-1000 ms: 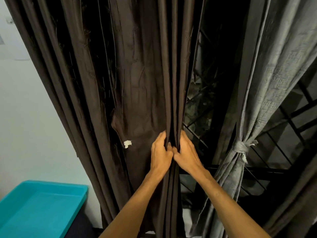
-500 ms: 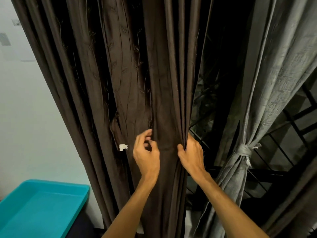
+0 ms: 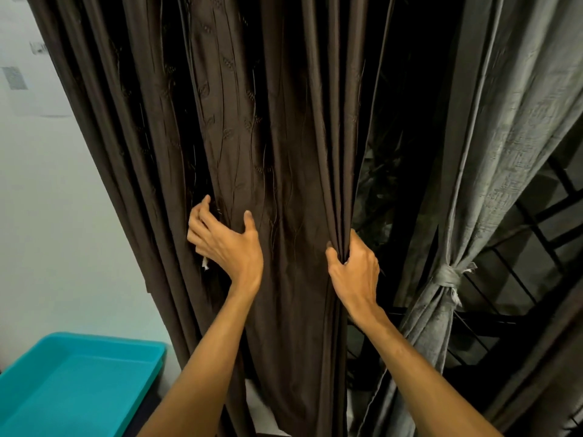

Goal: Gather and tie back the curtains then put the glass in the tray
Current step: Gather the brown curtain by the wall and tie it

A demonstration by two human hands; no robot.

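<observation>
A dark brown curtain (image 3: pixel 271 137) hangs in long folds straight ahead. My right hand (image 3: pixel 353 266) is closed on its bunched right edge. My left hand (image 3: pixel 224 241) lies against the cloth further left, fingers spread and curled into a fold, partly covering a small white tag. A grey curtain (image 3: pixel 504 137) on the right is gathered and knotted with a grey tie (image 3: pixel 448 275). A turquoise tray (image 3: pixel 79 383) sits at the lower left. No glass is in view.
A white wall (image 3: pixel 38 216) stands left of the brown curtain. Behind the curtains is a dark window with black metal bars (image 3: pixel 542 234). The grey curtain's tail hangs down to the right of my right forearm.
My hands were together on the curtain's edge. The left hand has let go and moved left across the cloth, fingers opening. The right hand keeps its hold on the edge.
</observation>
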